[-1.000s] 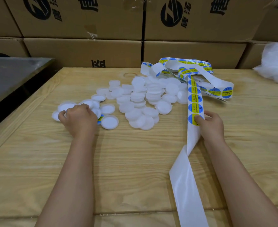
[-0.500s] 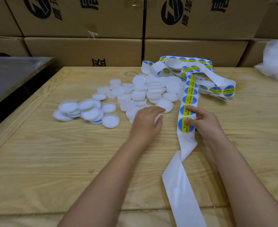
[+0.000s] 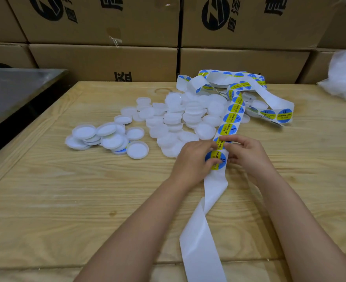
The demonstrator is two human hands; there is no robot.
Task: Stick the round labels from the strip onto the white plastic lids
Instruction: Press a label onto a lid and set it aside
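A long white label strip [image 3: 232,117] runs from a loose coil at the back right toward me, carrying blue-and-yellow round labels. The lowest round label [image 3: 216,161] sits between my hands. My left hand [image 3: 191,161] curls its fingers at that label's left edge, with the thumb on the strip above it. My right hand [image 3: 247,153] pinches the strip's right edge beside the same label. Below my hands the bare backing [image 3: 200,241] trails off the table's front. A heap of white plastic lids [image 3: 174,119] lies just beyond my left hand. Whether my left palm hides a lid I cannot tell.
A smaller group of lids [image 3: 109,137] lies to the left on the wooden table [image 3: 66,200], with a blue label showing under one. Cardboard boxes [image 3: 102,62] wall off the back. A metal surface [image 3: 9,88] stands at the left, and a clear plastic bag [image 3: 345,74] at the far right.
My left hand went from the left group of lids across to the heap, then to the strip. My right hand pulled the strip nearer and shifted slightly left.
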